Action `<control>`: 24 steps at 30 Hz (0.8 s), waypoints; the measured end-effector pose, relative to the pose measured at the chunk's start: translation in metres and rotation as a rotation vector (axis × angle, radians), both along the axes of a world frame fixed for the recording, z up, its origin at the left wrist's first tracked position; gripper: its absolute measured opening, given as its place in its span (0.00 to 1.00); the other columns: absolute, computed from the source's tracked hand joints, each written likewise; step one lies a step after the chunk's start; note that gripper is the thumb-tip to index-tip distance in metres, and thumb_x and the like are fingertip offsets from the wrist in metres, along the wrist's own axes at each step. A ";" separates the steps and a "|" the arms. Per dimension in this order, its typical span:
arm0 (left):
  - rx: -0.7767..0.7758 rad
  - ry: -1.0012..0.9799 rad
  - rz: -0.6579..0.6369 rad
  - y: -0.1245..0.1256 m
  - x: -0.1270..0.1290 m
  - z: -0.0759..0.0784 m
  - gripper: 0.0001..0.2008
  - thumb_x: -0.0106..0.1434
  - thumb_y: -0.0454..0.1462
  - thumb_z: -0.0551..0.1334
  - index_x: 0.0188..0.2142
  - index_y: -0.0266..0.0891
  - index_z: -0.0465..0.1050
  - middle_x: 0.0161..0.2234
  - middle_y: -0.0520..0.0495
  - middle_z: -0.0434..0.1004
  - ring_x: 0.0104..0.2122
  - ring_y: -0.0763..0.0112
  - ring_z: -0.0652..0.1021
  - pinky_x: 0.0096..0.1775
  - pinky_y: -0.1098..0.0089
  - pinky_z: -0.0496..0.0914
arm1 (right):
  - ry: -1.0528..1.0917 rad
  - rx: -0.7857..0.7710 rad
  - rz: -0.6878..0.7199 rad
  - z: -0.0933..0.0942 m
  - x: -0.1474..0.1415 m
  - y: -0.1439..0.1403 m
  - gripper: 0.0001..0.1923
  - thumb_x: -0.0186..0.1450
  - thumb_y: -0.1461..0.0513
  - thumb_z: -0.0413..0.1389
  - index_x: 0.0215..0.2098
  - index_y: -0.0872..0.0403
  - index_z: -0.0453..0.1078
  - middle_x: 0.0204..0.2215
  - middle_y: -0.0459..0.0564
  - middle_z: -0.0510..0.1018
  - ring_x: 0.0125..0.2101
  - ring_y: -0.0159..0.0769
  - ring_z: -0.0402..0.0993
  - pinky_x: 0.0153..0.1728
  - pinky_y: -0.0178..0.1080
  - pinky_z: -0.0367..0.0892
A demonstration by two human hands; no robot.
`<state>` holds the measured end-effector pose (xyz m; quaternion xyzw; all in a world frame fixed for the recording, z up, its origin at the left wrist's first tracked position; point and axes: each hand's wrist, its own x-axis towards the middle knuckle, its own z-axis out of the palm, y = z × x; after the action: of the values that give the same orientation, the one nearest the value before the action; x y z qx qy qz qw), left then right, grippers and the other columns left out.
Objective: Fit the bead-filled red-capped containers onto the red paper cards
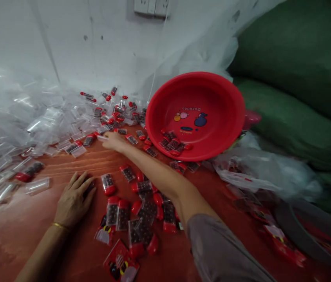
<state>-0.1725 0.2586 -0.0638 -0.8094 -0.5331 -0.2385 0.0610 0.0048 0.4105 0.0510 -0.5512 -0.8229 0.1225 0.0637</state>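
On the red wooden table (36,243), my right hand (113,141) stretches far forward, fingertips pinching a clear packet (103,138) lying crosswise, while my left hand (74,199) rests flat, open, nearer me.

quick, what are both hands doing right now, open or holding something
Left hand: open, flat on the red table, holding nothing.
Right hand: reached out at the small clear packets; grip cannot be told.
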 end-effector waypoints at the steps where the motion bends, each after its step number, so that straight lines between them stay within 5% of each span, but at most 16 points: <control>1: 0.003 -0.001 -0.011 0.000 -0.001 -0.001 0.18 0.64 0.43 0.53 0.49 0.40 0.70 0.53 0.40 0.70 0.58 0.52 0.64 0.55 0.49 0.65 | 0.032 0.043 -0.006 0.010 -0.004 0.009 0.32 0.62 0.46 0.51 0.59 0.51 0.55 0.52 0.50 0.70 0.50 0.36 0.69 0.46 0.35 0.66; 3: 0.012 0.000 -0.039 0.001 -0.004 -0.002 0.18 0.64 0.43 0.53 0.49 0.38 0.70 0.53 0.39 0.70 0.58 0.51 0.63 0.55 0.48 0.63 | 0.110 0.182 -0.064 0.027 -0.001 0.027 0.41 0.59 0.41 0.51 0.63 0.51 0.48 0.58 0.49 0.64 0.54 0.34 0.65 0.48 0.33 0.64; 6: 0.016 -0.006 -0.067 0.002 -0.007 -0.005 0.19 0.64 0.43 0.53 0.49 0.37 0.71 0.53 0.37 0.69 0.59 0.50 0.62 0.56 0.48 0.62 | 0.092 0.228 -0.210 0.036 0.036 0.038 0.31 0.62 0.42 0.47 0.59 0.45 0.57 0.54 0.45 0.69 0.51 0.36 0.67 0.47 0.36 0.65; 8: 0.001 -0.021 -0.070 0.003 -0.006 -0.006 0.19 0.64 0.43 0.53 0.48 0.37 0.71 0.53 0.38 0.70 0.59 0.50 0.62 0.56 0.47 0.62 | 0.018 0.210 -0.438 0.030 0.081 0.034 0.27 0.67 0.47 0.42 0.52 0.56 0.65 0.50 0.59 0.72 0.50 0.50 0.67 0.45 0.47 0.65; 12: -0.031 -0.055 -0.065 0.005 0.001 -0.003 0.18 0.63 0.45 0.53 0.46 0.38 0.73 0.53 0.39 0.71 0.59 0.50 0.61 0.57 0.46 0.61 | -0.104 0.170 -0.733 0.004 0.168 0.018 0.31 0.68 0.52 0.40 0.54 0.71 0.61 0.54 0.77 0.63 0.55 0.61 0.58 0.49 0.57 0.58; 17: -0.027 -0.038 -0.072 0.005 0.005 0.003 0.22 0.63 0.48 0.53 0.47 0.36 0.73 0.53 0.36 0.69 0.61 0.46 0.58 0.57 0.46 0.61 | -0.165 0.036 -0.607 -0.019 0.199 0.005 0.25 0.63 0.47 0.48 0.51 0.53 0.69 0.51 0.58 0.72 0.54 0.52 0.63 0.50 0.49 0.60; 24: -0.025 -0.022 -0.084 0.004 0.004 0.003 0.22 0.62 0.50 0.54 0.47 0.38 0.72 0.53 0.37 0.69 0.60 0.48 0.61 0.56 0.47 0.62 | -0.102 -0.001 -0.232 -0.017 0.151 -0.060 0.21 0.63 0.46 0.47 0.46 0.47 0.72 0.43 0.48 0.79 0.43 0.40 0.73 0.41 0.36 0.64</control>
<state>-0.1681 0.2630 -0.0606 -0.8291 -0.5022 -0.2433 0.0349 0.1559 0.3502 0.0337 -0.6484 -0.7555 0.0868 0.0352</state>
